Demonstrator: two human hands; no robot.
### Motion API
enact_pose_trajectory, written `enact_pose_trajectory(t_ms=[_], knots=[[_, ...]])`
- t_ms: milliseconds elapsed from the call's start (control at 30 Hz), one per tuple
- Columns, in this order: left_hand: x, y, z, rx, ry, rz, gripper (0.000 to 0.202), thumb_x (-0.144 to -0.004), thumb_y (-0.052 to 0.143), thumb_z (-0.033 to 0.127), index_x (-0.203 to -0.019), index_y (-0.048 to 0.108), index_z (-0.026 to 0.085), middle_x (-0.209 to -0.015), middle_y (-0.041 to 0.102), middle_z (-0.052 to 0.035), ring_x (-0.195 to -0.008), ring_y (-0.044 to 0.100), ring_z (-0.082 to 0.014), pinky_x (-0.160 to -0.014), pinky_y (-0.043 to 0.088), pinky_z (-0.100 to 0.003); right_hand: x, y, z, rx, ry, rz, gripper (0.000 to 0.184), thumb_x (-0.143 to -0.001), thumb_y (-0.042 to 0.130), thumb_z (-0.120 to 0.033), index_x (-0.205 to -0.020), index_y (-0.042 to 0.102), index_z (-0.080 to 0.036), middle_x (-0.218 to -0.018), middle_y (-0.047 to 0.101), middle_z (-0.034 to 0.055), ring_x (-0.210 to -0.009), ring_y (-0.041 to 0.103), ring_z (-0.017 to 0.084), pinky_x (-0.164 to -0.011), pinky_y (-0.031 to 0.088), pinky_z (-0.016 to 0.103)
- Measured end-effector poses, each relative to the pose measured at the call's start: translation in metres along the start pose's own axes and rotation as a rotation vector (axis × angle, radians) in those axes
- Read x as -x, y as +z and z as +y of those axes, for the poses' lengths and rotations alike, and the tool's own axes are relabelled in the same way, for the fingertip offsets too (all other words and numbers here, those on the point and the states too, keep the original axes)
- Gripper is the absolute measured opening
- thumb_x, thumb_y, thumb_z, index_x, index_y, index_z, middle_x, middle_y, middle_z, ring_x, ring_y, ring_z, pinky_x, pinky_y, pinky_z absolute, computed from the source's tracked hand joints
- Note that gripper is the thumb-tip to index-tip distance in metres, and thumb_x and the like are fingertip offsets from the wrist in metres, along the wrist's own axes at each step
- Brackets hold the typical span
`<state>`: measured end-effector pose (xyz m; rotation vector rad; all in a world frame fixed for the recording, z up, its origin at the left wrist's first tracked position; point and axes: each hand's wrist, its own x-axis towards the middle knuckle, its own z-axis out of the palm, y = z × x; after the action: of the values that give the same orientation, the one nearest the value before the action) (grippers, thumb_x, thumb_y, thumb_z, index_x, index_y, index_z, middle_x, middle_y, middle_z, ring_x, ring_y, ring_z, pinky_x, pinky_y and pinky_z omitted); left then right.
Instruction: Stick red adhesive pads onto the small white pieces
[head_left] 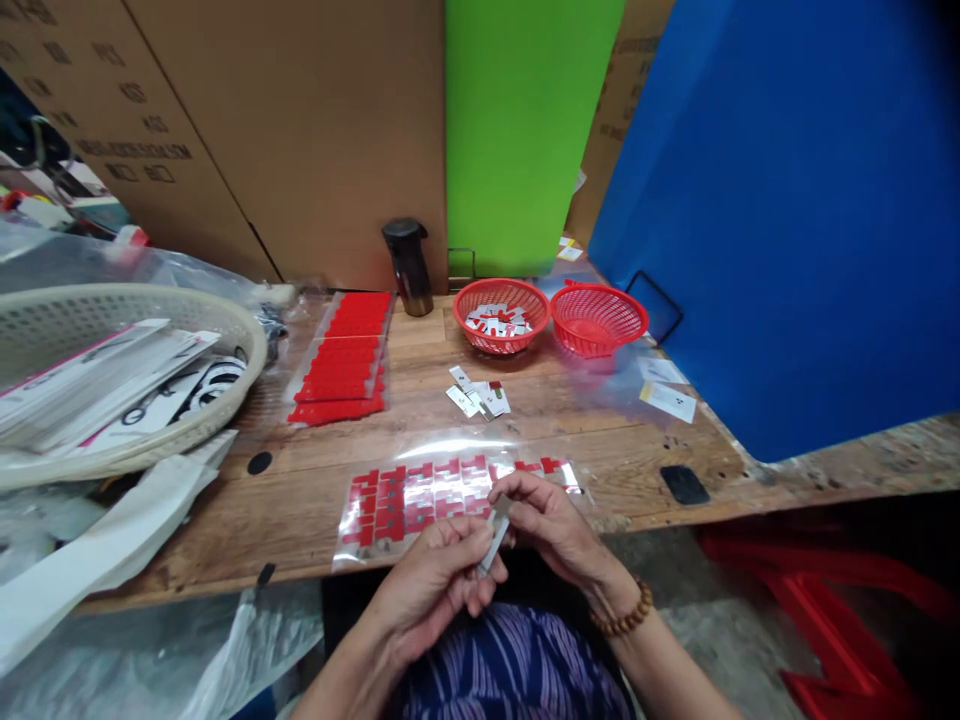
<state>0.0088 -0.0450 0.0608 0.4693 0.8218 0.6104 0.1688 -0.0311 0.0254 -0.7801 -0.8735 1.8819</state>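
A small grey-white card [493, 545] is pinched between both hands near the table's front edge. My left hand [442, 570] is closed on its lower end, thumb on top. The fingers of my right hand [551, 520], with a beaded bracelet at the wrist, are closed at its upper end. Behind the hands lies a clear plastic sheet [349, 545] bearing rows of red die-cut stickers [390, 505]; the hands hide part of it. Beyond that sheet, several small printed cards [491, 398] lie loosely piled on the table.
A red basket [459, 318] holds cards with red pieces; another red basket [600, 318] stands beside it. Red sticker sheets [345, 365] lie left, near a dark bottle [411, 270]. A large cream basket [255, 340] stands far left. A blue panel [772, 250] borders the right.
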Motion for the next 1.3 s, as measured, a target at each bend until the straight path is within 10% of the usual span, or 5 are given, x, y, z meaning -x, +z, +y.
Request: enact_pose_trajectory(t_ms=[400, 633, 1300], knots=[[-0.006, 0.001, -0.002, 0.082, -0.060, 0.147, 0.017, -0.063, 0.074, 0.024, -0.071, 0.064, 0.012, -0.058, 0.062, -0.0023, -0.044, 0.054, -0.0056, -0.041, 0.042, -0.013, 0.012, -0.003, 0.014, 0.222, -0.133, 0.214, 0.024, -0.078, 0.061, -0.035, -0.097, 0.056, -0.022, -0.079, 0.055, -0.0013, -0.062, 0.053, 0.009, -0.061, 0.044, 0.022], [-0.016, -0.021, 0.008, -0.149, 0.183, 0.343, 0.024, -0.061, 0.075, 0.029, -0.070, 0.061, 0.011, -0.062, 0.067, -0.0038, -0.046, 0.058, -0.0068, -0.049, 0.046, -0.016, 0.011, -0.022, -0.006, 0.800, -0.226, 0.505, 0.019, -0.083, 0.050, -0.033, -0.093, 0.058, -0.019, -0.080, 0.060, 0.0043, -0.069, 0.055, 0.015, -0.065, 0.045, 0.029], [-0.055, -0.020, 0.004, -0.289, 0.373, 0.434, 0.033, -0.062, 0.072, 0.034, -0.081, 0.058, 0.011, -0.058, 0.067, -0.0030, -0.051, 0.064, -0.0141, -0.057, 0.052, -0.024, -0.008, -0.017, 0.003, 1.441, -0.216, 0.465, 0.012, -0.083, 0.045, -0.015, -0.079, 0.055, -0.020, -0.079, 0.056, 0.0035, -0.075, 0.052, 0.017, -0.067, 0.038, 0.027]])
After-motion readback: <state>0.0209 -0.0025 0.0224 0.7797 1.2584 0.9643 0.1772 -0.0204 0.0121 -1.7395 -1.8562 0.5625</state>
